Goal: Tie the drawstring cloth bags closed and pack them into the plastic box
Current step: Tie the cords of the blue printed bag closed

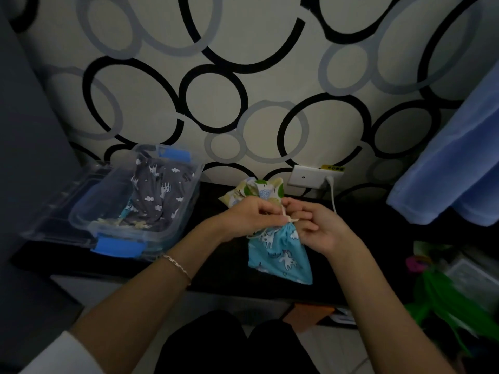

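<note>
Currently held: our left hand (pixel 251 214) and right hand (pixel 318 228), close together, pinch the drawstring (pixel 289 218).
Blue bag (pixel 280 255): mid tabletop (pixel 216 265), toward its front edge.
Plastic box (pixel 89 225): tabletop's left end, grey bag (pixel 159 195) inside.

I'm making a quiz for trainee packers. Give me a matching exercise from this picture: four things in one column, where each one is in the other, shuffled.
1 blue bag
2 grey cloud-print bag
3 leaf-print bag
4 bracelet

A in the plastic box
B on the left wrist
C on the dark table, by the wall
D drawstring pinched by left hand and right hand

Pairs: 1-D, 2-A, 3-C, 4-B
</note>
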